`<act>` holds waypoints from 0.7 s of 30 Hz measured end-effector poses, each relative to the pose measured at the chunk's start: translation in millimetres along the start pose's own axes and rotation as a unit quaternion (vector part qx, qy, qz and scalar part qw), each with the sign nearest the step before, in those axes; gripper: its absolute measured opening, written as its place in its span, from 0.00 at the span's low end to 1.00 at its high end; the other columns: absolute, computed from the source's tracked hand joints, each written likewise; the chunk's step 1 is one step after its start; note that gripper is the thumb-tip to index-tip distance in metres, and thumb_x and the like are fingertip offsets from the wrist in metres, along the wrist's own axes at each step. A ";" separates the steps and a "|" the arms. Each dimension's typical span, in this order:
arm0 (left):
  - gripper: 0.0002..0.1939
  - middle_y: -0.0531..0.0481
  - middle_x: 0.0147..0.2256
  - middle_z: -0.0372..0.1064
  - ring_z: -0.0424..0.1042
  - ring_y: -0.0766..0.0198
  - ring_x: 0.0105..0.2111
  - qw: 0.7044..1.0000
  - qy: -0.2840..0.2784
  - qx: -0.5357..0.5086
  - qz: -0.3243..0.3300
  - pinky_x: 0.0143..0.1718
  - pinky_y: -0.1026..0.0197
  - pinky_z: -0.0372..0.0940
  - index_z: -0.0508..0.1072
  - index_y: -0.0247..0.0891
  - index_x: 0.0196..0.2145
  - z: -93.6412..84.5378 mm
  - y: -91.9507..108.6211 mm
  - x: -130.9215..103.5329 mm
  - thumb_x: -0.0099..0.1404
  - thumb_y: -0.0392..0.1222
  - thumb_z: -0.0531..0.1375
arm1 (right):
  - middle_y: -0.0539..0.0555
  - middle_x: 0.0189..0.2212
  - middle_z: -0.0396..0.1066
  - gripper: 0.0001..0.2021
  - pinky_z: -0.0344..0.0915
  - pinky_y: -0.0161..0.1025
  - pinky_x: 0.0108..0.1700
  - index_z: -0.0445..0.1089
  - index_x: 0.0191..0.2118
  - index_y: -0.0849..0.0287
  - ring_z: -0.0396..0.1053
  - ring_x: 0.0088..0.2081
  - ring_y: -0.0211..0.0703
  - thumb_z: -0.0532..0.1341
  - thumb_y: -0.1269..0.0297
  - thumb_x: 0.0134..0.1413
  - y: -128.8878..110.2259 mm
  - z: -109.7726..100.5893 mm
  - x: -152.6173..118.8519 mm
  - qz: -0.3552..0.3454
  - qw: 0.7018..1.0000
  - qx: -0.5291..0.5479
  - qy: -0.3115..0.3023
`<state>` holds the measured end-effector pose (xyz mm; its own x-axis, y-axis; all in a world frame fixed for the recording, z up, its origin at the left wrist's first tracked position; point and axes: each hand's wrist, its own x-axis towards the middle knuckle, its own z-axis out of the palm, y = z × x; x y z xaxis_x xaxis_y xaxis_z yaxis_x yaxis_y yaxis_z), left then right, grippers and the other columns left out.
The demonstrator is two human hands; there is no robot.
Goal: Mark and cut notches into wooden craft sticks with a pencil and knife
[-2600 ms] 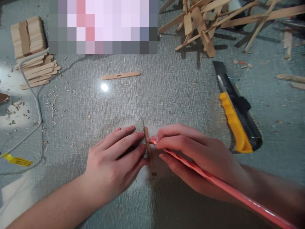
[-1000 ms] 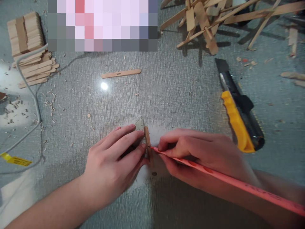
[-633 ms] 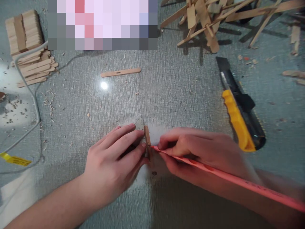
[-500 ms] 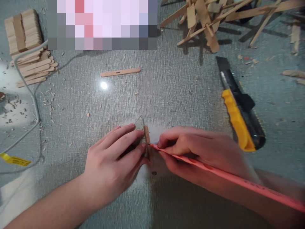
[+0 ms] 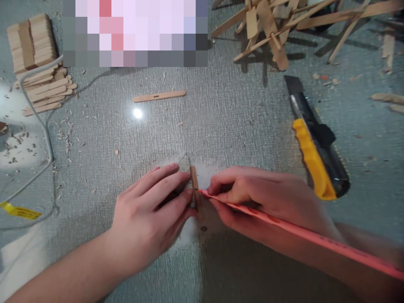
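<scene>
The pencil (image 5: 303, 231) is grasped in the right hand (image 5: 261, 195), its tip held at the stick (image 5: 194, 179), which is positioned between both hands. The clear ruler (image 5: 187, 165) is partly covered by the left hand (image 5: 145, 210), laid palm down; whether anything is grasped beneath cannot be determined.

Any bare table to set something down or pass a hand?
Best: between the lone craft stick and utility knife, above the right hand; just tiny wood chips.
Second: near strip between left forearm and right forearm, partly shadowed.
Crowded: upper right, loose stick pile; left side, banded stick stack, cable, shavings.
</scene>
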<state>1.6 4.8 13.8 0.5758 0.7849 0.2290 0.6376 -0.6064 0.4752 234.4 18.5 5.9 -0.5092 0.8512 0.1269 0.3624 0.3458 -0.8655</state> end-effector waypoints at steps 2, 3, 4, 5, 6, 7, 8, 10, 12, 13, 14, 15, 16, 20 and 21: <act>0.07 0.45 0.49 0.77 0.74 0.51 0.54 1.000 0.002 -0.001 0.001 0.54 0.47 0.76 0.79 0.37 0.41 0.2 -0.2 -0.6 0.65 0.39 0.67 | 0.48 0.33 0.75 0.09 0.66 0.30 0.29 0.62 0.31 0.55 0.72 0.29 0.31 0.60 0.74 0.60 -0.2 0.9 -0.3 -0.003 1.000 -0.003 0.003; 0.07 0.45 0.50 0.77 0.74 0.51 0.54 1.000 0.003 -0.001 0.001 0.54 0.47 0.76 0.79 0.37 0.41 0.4 -0.5 -0.8 0.65 0.39 0.67 | 0.48 0.33 0.75 0.09 0.66 0.30 0.29 0.62 0.31 0.55 0.72 0.29 0.31 0.60 0.74 0.59 -0.4 1.5 -0.2 -0.004 1.000 -0.007 0.004; 0.08 0.45 0.50 0.77 0.74 0.51 0.55 1.000 0.002 -0.001 0.001 0.54 0.47 0.76 0.79 0.37 0.42 0.7 -0.9 -0.9 0.65 0.39 0.67 | 0.48 0.32 0.75 0.10 0.66 0.30 0.29 0.62 0.30 0.55 0.72 0.28 0.31 0.61 0.75 0.58 -0.5 2.0 -0.1 -0.007 1.000 -0.010 0.005; 0.08 0.46 0.50 0.77 0.74 0.51 0.55 1.000 0.001 -0.002 0.001 0.54 0.48 0.76 0.79 0.37 0.42 1.0 -1.5 -0.9 0.65 0.39 0.68 | 0.47 0.31 0.75 0.10 0.66 0.29 0.29 0.61 0.30 0.55 0.72 0.28 0.31 0.61 0.75 0.57 -0.6 2.4 0.1 -0.012 1.000 -0.010 0.007; 0.09 0.46 0.50 0.77 0.74 0.52 0.55 1.000 0.001 -0.003 0.000 0.54 0.48 0.76 0.79 0.37 0.42 1.3 -2.2 -0.8 0.64 0.40 0.68 | 0.46 0.31 0.75 0.11 0.66 0.29 0.28 0.61 0.29 0.55 0.71 0.27 0.30 0.61 0.76 0.56 -0.6 2.7 0.4 -0.014 1.000 -0.007 0.007; 0.09 0.46 0.50 0.77 0.74 0.52 0.55 1.000 0.002 -0.005 0.000 0.54 0.49 0.76 0.79 0.38 0.43 1.6 -3.0 -0.6 0.64 0.41 0.68 | 0.46 0.30 0.74 0.11 0.65 0.28 0.28 0.61 0.29 0.55 0.70 0.26 0.30 0.61 0.77 0.56 -0.5 2.8 0.7 -0.016 1.000 0.000 0.009; 0.10 0.46 0.50 0.77 0.74 0.52 0.55 1.000 0.005 -0.009 0.001 0.54 0.50 0.76 0.79 0.38 0.43 1.7 -3.9 -0.2 0.64 0.41 0.68 | 0.45 0.30 0.74 0.11 0.65 0.28 0.27 0.61 0.30 0.55 0.69 0.25 0.29 0.61 0.77 0.55 -0.2 2.7 1.0 -0.015 1.000 0.012 0.012; 0.10 0.46 0.48 0.78 0.75 0.53 0.54 1.000 0.013 -0.020 0.003 0.52 0.52 0.76 0.80 0.38 0.42 1.8 -5.6 1.0 0.63 0.42 0.69 | 0.45 0.30 0.74 0.10 0.64 0.28 0.27 0.62 0.31 0.54 0.69 0.25 0.29 0.61 0.77 0.55 0.6 2.3 1.0 -0.006 0.999 0.038 0.027; 0.07 0.47 0.47 0.79 0.76 0.53 0.52 0.999 0.023 -0.031 0.002 0.51 0.53 0.77 0.80 0.38 0.38 1.7 -6.9 2.4 0.63 0.42 0.69 | 0.46 0.32 0.74 0.10 0.65 0.29 0.28 0.63 0.32 0.54 0.70 0.27 0.30 0.62 0.77 0.55 1.5 1.8 0.2 0.004 0.997 0.056 0.046; 0.06 0.47 0.46 0.79 0.77 0.53 0.51 0.999 0.029 -0.033 0.000 0.51 0.53 0.77 0.80 0.37 0.37 1.6 -7.3 3.0 0.63 0.41 0.69 | 0.46 0.32 0.74 0.10 0.66 0.30 0.29 0.64 0.32 0.54 0.71 0.28 0.31 0.62 0.77 0.55 2.0 1.6 -0.5 0.006 0.997 0.062 0.053; 0.05 0.47 0.45 0.80 0.77 0.54 0.50 0.999 0.035 -0.032 -0.003 0.50 0.52 0.77 0.80 0.37 0.36 1.5 -7.6 3.4 0.63 0.39 0.69 | 0.47 0.32 0.74 0.10 0.66 0.32 0.29 0.64 0.33 0.54 0.71 0.29 0.32 0.62 0.77 0.55 2.4 1.5 -1.2 0.007 0.996 0.066 0.056; 0.04 0.48 0.44 0.80 0.78 0.54 0.49 0.999 0.040 -0.029 -0.008 0.50 0.52 0.77 0.80 0.37 0.36 1.3 -7.8 3.7 0.63 0.38 0.69 | 0.47 0.32 0.73 0.10 0.66 0.33 0.30 0.64 0.33 0.54 0.71 0.29 0.34 0.62 0.77 0.55 2.8 1.4 -2.0 0.006 0.996 0.070 0.056; 0.03 0.48 0.43 0.80 0.78 0.54 0.48 0.999 0.046 -0.024 -0.014 0.49 0.52 0.77 0.79 0.37 0.36 1.1 -7.9 3.9 0.63 0.37 0.69 | 0.48 0.32 0.73 0.09 0.66 0.34 0.30 0.64 0.33 0.54 0.71 0.29 0.35 0.62 0.76 0.55 3.2 1.3 -2.8 0.003 0.996 0.076 0.054; 0.03 0.49 0.40 0.80 0.78 0.55 0.45 0.998 0.059 -0.002 -0.024 0.44 0.52 0.75 0.78 0.38 0.36 0.2 -7.1 4.2 0.63 0.37 0.67 | 0.50 0.33 0.71 0.09 0.66 0.38 0.31 0.65 0.35 0.53 0.71 0.32 0.40 0.62 0.76 0.55 5.7 -0.3 -6.4 -0.008 0.994 0.086 0.066; 0.03 0.50 0.40 0.80 0.78 0.56 0.44 0.998 0.060 0.005 -0.018 0.44 0.52 0.74 0.78 0.38 0.37 0.0 -6.8 4.4 0.64 0.37 0.66 | 0.51 0.33 0.71 0.09 0.66 0.39 0.31 0.65 0.35 0.53 0.71 0.32 0.41 0.61 0.76 0.56 6.4 -1.1 -7.3 -0.011 0.994 0.087 0.072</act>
<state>-0.2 12.4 11.6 0.4871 0.8153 0.3130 0.6616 -0.5784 0.4772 241.3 14.9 0.0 -0.3934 0.8966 0.2034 0.2054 0.3013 -0.9311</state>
